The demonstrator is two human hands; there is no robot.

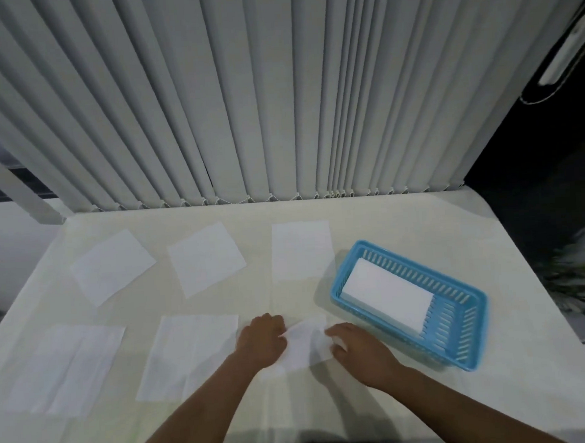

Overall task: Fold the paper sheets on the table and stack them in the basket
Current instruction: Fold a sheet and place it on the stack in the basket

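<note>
Both hands, left [262, 339] and right [355, 349], pinch a blurred, seemingly half-folded sheet [305, 345]; 5 sheets lie flat; basket [463, 341] holds folded paper [388, 296].

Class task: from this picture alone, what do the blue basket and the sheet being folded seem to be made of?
Blue basket: likely moulded plastic, with one even blue colour, slotted walls and a slight sheen.
Sheet being folded: thin white paper or tissue, matte; it creases softly between the left hand and the right hand.

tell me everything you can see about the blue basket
The basket is a shallow light-blue rectangle, apparently plastic, with slotted walls and a slotted floor. It sits upright on the table, turned at an angle, right of the hands. Folded white paper lies flat in its far part. Neither hand touches it.
</note>
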